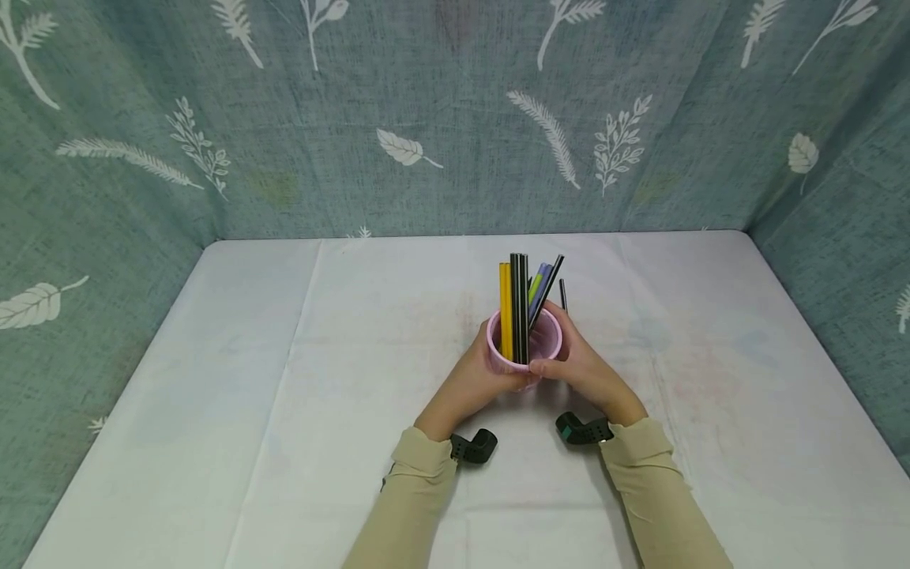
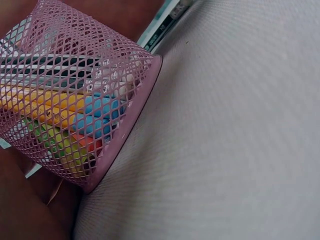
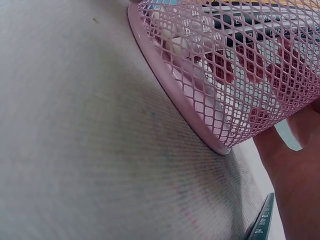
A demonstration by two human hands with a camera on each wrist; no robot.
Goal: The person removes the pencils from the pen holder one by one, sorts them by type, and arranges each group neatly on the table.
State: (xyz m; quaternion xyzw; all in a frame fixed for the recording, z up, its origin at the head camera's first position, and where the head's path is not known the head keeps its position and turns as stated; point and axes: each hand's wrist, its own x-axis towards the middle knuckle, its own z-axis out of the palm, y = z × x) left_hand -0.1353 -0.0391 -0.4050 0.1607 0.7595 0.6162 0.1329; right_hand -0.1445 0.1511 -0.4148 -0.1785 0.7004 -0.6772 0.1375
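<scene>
A pink mesh pencil holder (image 1: 546,340) is between my two hands near the middle of the table. My left hand (image 1: 478,379) grips its left side. On the right side my right hand (image 1: 586,367) holds it, thumb at the near rim. Yellow pencils (image 1: 505,308), black pencils (image 1: 520,304) and several blue, green and dark ones stand inside. Through the mesh, blue ends of the yellow pencils (image 2: 55,102) show in the left wrist view. The holder's base (image 3: 175,95) is at or just above the cloth; I cannot tell which.
A dark pencil (image 1: 563,294) is outside the holder, behind my right hand; a dark pencil (image 3: 262,220) also shows below that hand in the right wrist view. White cloth (image 1: 320,379) covers the table. A leaf-patterned green curtain (image 1: 455,174) encloses the back and sides.
</scene>
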